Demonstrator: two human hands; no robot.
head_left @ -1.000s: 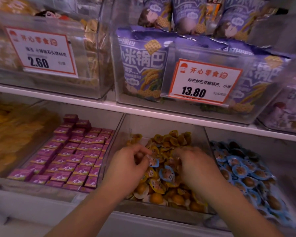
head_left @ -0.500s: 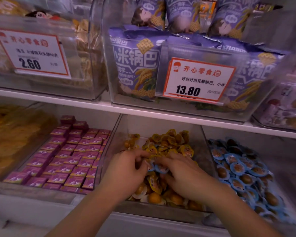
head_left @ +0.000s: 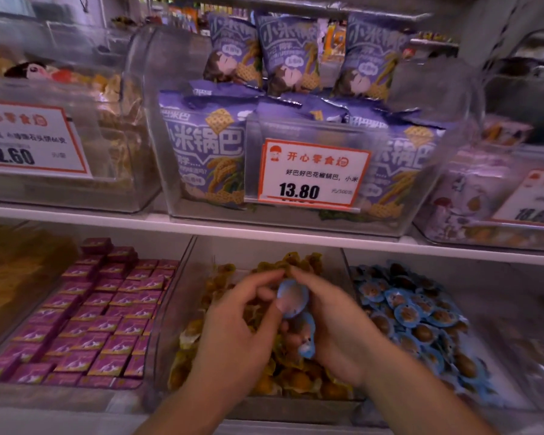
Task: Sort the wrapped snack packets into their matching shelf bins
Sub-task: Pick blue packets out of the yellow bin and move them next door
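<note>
Blue-rimmed snack packets (head_left: 292, 299) sit pinched between both hands above the clear middle bin (head_left: 182, 296) of yellow-wrapped snacks (head_left: 299, 376) on the lower shelf. The left hand (head_left: 242, 328) curls its thumb and fingers onto the upper blue packet; the right hand (head_left: 336, 334) cups around it and grips a second blue packet (head_left: 307, 346) lower down. Just right lies the bin of matching blue packets (head_left: 412, 315); left, pink boxes (head_left: 85, 324) fill rows. Motion blurs the fingers.

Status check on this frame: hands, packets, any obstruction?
Left hand and right hand both gripping blue packets over yellow bin. Matching blue bin immediately right. Nothing in the way.
</note>
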